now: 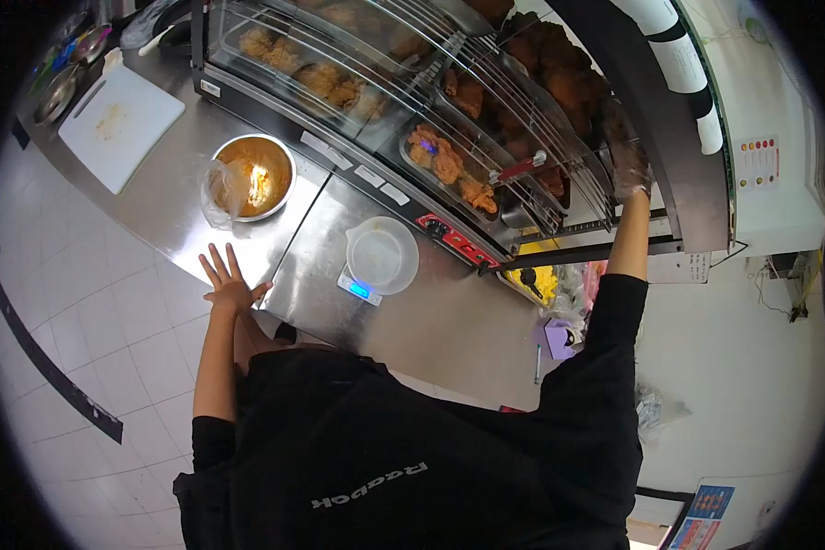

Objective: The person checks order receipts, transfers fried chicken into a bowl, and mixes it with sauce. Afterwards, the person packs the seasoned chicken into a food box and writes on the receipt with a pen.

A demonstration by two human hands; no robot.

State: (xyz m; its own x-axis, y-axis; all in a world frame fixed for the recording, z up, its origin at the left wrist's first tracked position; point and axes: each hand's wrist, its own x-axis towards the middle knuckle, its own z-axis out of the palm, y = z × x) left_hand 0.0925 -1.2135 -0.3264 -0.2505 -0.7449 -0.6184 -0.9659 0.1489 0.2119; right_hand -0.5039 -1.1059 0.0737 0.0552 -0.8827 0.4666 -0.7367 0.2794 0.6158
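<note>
My left hand [231, 291] is bare, its fingers spread over the steel counter's front edge, holding nothing. Close to it stands a metal bowl [290, 188] with orange-brown sauce or residue inside and a clear plastic bag or glove [222, 192] draped over its rim. My right hand [631, 172], in a clear plastic glove, reaches into the heated display cabinet [339, 151] beside dark brown fried pieces [564, 69]. Its fingers are blurred and partly hidden, so I cannot tell whether they grip anything. A tray of fried chicken [447, 165] sits on the cabinet's nearer side.
A translucent tub [382, 255] rests on a lit digital scale [359, 288]. A white cutting board [122, 126] lies at the left, near metal utensils [60, 92]. A purple box [557, 339] and a pen [537, 364] are at the right. The cabinet frame [596, 247] surrounds my right arm.
</note>
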